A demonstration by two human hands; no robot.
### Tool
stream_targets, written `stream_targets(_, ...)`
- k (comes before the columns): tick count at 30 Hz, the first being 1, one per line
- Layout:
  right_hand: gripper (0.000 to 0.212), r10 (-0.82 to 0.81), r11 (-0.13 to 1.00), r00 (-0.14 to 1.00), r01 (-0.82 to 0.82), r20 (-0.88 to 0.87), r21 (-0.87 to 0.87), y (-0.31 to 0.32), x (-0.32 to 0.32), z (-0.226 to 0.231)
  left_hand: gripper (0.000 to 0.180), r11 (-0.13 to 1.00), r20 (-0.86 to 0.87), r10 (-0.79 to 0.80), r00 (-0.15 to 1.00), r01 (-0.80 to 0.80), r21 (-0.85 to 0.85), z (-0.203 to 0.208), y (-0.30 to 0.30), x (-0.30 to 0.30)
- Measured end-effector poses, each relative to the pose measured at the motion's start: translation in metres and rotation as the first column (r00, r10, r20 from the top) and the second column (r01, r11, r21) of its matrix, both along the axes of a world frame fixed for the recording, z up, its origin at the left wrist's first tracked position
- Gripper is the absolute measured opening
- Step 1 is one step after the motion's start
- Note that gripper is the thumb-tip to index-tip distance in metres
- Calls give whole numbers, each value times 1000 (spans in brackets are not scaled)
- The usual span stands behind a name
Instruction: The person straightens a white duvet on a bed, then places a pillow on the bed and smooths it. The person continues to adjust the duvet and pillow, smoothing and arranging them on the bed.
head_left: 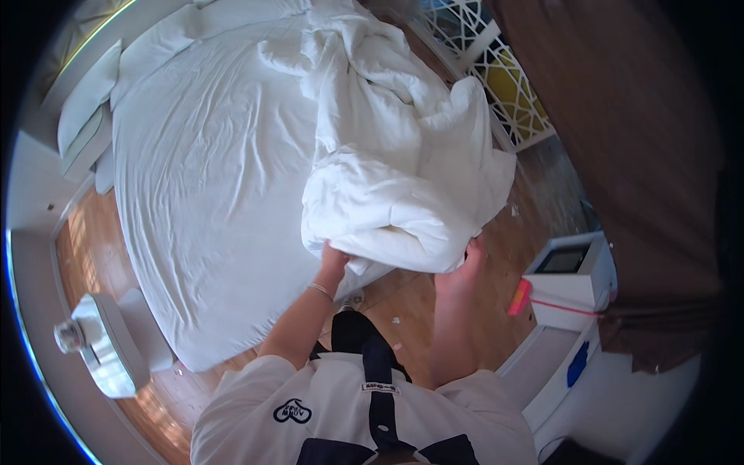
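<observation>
A thick white duvet (387, 186) lies bunched and partly folded along the right side of the bed, its near end lifted toward me. My left hand (334, 262) grips the near left corner of that end, fingers tucked against the cloth. At the near right corner my right hand (467, 260) is closed on the edge, with some of its fingers hidden by the fabric. Under the duvet, a wrinkled white fitted sheet (209, 170) covers the round-ended bed.
White pillows (89, 105) rest at the bed's far left. A small white stand (108, 349) is at the left; a white box-shaped unit (566, 267) with a dark panel stands right, below a brown curtain (620, 139). A patterned white lattice screen (511, 85) edges the far right. Scraps litter the wooden floor (411, 310).
</observation>
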State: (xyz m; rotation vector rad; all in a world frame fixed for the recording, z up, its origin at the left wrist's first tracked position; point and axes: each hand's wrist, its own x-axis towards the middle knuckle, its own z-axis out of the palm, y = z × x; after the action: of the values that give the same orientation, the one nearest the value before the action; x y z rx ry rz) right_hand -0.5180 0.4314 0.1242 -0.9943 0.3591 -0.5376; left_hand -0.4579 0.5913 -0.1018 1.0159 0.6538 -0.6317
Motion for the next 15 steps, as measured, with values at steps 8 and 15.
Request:
stream_targets(8,81,-42,210,987,-141,-153,-967,2,15,-9,36,932,935,132,330,-363,-4,237,101,45)
stream_targets(15,69,380,628,921,-328,-89,-706,57,43,-5,49,940,919,-276,281,280,197,261,42,-1)
